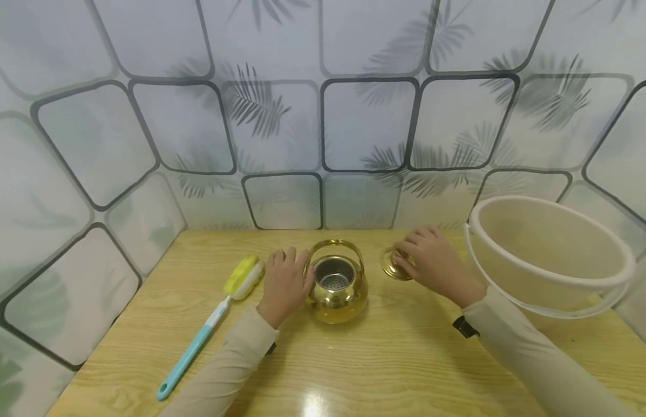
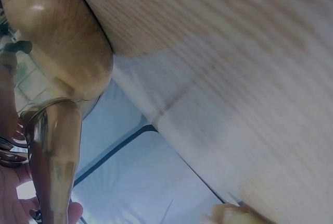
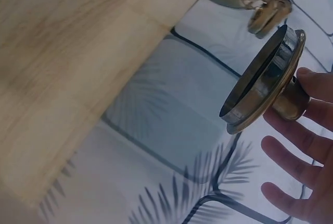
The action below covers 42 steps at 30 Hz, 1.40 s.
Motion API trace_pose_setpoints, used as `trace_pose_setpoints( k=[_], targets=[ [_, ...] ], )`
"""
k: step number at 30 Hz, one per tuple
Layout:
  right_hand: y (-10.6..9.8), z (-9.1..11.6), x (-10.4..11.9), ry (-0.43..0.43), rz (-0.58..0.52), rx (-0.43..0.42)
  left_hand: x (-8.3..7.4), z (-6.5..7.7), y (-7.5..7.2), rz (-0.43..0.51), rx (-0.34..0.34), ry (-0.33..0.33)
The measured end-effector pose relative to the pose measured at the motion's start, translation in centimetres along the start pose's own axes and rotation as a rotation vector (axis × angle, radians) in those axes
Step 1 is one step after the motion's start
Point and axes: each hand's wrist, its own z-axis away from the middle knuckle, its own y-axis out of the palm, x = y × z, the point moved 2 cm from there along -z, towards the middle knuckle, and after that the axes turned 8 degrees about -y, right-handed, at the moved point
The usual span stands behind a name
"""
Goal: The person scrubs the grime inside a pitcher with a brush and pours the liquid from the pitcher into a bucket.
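Observation:
A gold teapot [image 1: 336, 307] stands upright on the table with its arched handle raised. Its mouth is uncovered, and a perforated metal strainer [image 1: 335, 282] sits inside. My left hand [image 1: 285, 286] grips the teapot's left side; in the left wrist view, fingers [image 2: 75, 212] show around its gold spout [image 2: 54, 156]. To the right of the teapot, my right hand [image 1: 435, 260] pinches the knob of the gold lid [image 1: 391, 265]. The right wrist view shows the lid [image 3: 265, 83] off the table and tilted, its rim towards the teapot, the other fingers spread below the knob.
On the left lies a bottle brush [image 1: 195, 344] with a blue handle and a yellow-and-white sponge head. A large translucent bucket [image 1: 552, 289] stands at the right, beside my right forearm. Behind the wooden table [image 1: 354, 370] rises a patterned wall [image 1: 370, 127].

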Motion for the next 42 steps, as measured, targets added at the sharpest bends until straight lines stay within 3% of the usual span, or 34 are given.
trace_pose_setpoints(
  k=[9, 20, 42],
  targets=[
    [1.4, 1.4, -0.9, 0.036, 0.010, 0.071, -0.1, 0.0, -0.2, 0.016, 0.010, -0.007],
    [4.5, 1.9, -2.4, 0.078, 0.022, 0.139, 0.1, 0.1, 0.4, 0.015, -0.010, 0.004],
    [9.1, -1.1, -4.1, 0.121, -0.007, 0.190, -0.1, 0.1, -0.1, 0.022, -0.005, -0.003]
  ],
)
